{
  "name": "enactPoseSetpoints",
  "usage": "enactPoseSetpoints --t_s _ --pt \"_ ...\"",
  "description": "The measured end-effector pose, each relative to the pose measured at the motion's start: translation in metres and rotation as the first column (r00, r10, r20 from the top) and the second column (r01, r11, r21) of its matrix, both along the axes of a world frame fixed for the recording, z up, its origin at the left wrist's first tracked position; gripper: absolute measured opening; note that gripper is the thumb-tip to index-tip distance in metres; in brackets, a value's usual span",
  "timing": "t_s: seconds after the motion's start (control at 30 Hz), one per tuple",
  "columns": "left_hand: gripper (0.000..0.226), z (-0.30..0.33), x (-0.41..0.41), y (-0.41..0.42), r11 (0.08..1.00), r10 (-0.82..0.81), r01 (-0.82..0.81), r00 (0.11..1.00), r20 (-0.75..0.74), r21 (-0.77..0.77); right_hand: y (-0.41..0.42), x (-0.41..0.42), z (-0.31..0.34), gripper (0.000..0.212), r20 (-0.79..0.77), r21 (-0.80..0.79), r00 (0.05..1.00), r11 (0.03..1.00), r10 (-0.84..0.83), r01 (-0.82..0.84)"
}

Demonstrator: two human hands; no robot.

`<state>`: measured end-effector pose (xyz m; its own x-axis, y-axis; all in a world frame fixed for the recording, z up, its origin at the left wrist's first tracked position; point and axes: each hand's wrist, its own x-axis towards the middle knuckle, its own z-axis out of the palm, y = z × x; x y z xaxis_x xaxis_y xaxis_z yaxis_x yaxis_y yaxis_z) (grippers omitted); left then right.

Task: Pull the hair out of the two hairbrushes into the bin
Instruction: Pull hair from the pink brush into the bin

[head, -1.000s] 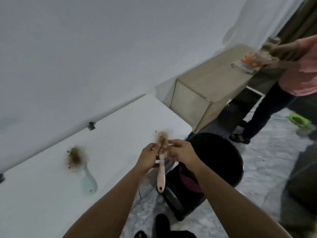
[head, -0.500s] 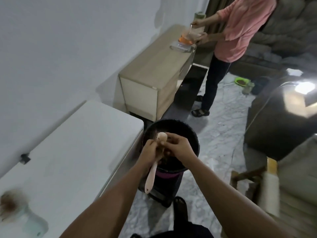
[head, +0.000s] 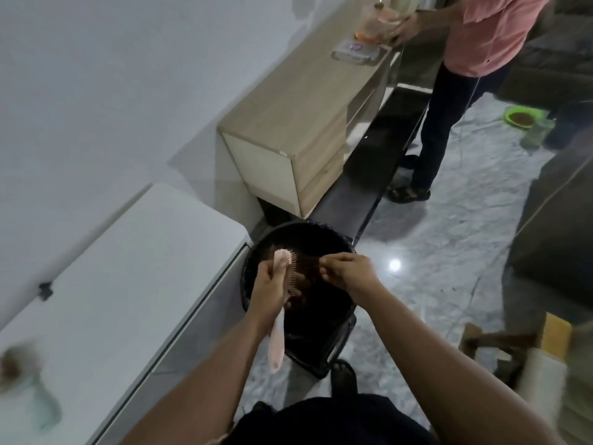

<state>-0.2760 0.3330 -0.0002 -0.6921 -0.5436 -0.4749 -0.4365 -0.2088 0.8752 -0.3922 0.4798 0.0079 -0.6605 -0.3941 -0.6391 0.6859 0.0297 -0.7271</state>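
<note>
Both hands now moved over the bin [head: 256, 248] so hair drops in, left hand [head: 268, 289] gripping pink hairbrush [head: 278, 340], right hand [head: 348, 273] pinching brown hair [head: 306, 271] off bristles

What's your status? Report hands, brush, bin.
Left hand shut on pink brush, over bin. Right hand pinching brown hair off the bristles. Second brush on table, still hairy. Nothing in the way.
</note>
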Motion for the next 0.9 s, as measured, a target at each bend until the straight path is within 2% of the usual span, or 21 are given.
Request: enactPoseSetpoints --t_s 0.07,0.13,0.23,0.3,0.37,0.47,0.53,0.6,0.67,0.73,0.8,0.87,0.9 --pt "0.030 -0.002 -0.003 0.002 0.999 0.040 -0.040 0.999 0.007 0.008 0.000 -0.008 -0.009 0.015 0.015 0.023 0.999 0.999 -0.047 0.047" --pt "0.030 -0.005 -0.008 0.004 0.998 0.061 -0.061 0.998 -0.002 0.008 -0.008 -0.008 -0.010 0.018 -0.049 0.040 0.999 0.999 -0.007 0.009" --pt "0.033 -0.010 -0.014 0.007 0.997 0.067 -0.068 0.998 -0.016 -0.037 -0.023 0.001 -0.006 0.030 -0.227 0.048 0.951 0.978 0.210 -0.205" --pt "0.035 -0.011 -0.017 0.006 0.993 0.077 -0.080 0.996 -0.039 -0.084 -0.028 0.004 -0.006 0.021 -0.337 0.100 0.897 0.958 0.287 -0.269" --pt "0.034 -0.009 -0.019 0.000 0.986 0.096 -0.100 0.995 -0.036 -0.134 -0.026 -0.004 -0.008 0.014 -0.306 0.122 0.914 0.963 0.266 -0.240" --pt "0.030 -0.006 -0.018 -0.011 0.967 0.148 -0.146 0.989 -0.007 -0.209 -0.020 -0.028 -0.014 0.016 -0.174 0.107 0.958 0.971 0.229 -0.213" --pt "0.023 -0.003 -0.014 -0.017 0.948 0.216 -0.210 0.976 -0.002 -0.238 -0.014 -0.045 -0.022 0.015 -0.099 0.122 0.986 0.985 0.131 -0.119" --pt "0.028 -0.001 -0.008 -0.027 0.925 0.296 -0.284 0.955 0.010 -0.252 -0.006 -0.057 -0.030 0.010 -0.059 0.164 0.998 0.986 -0.002 0.012" --pt "0.036 -0.004 -0.003 -0.040 0.923 0.319 -0.301 0.947 0.038 -0.241 -0.005 -0.062 -0.033 0.006 -0.069 0.207 0.997 0.978 -0.025 0.039" --pt "0.036 -0.005 -0.006 -0.043 0.938 0.307 -0.292 0.950 0.056 -0.187 -0.015 -0.055 -0.024 0.009 -0.093 0.183 0.991 0.980 0.093 -0.074" --pt "0.029 -0.004 -0.014 -0.033 0.956 0.288 -0.286 0.957 0.019 -0.071 -0.034 -0.037 -0.010 0.023 -0.131 0.086 0.960 0.967 0.248 -0.238" --pt "0.024 -0.008 -0.024 -0.020 0.967 0.253 -0.253 0.967 -0.005 0.016 -0.053 -0.018 -0.004 0.034 -0.246 0.032 0.892 0.923 0.378 -0.383" --pt "0.026 -0.010 -0.027 -0.017 0.966 0.256 -0.255 0.966 -0.018 0.041 -0.059 -0.010 -0.003 0.032 -0.312 0.047 0.853 0.904 0.418 -0.426"
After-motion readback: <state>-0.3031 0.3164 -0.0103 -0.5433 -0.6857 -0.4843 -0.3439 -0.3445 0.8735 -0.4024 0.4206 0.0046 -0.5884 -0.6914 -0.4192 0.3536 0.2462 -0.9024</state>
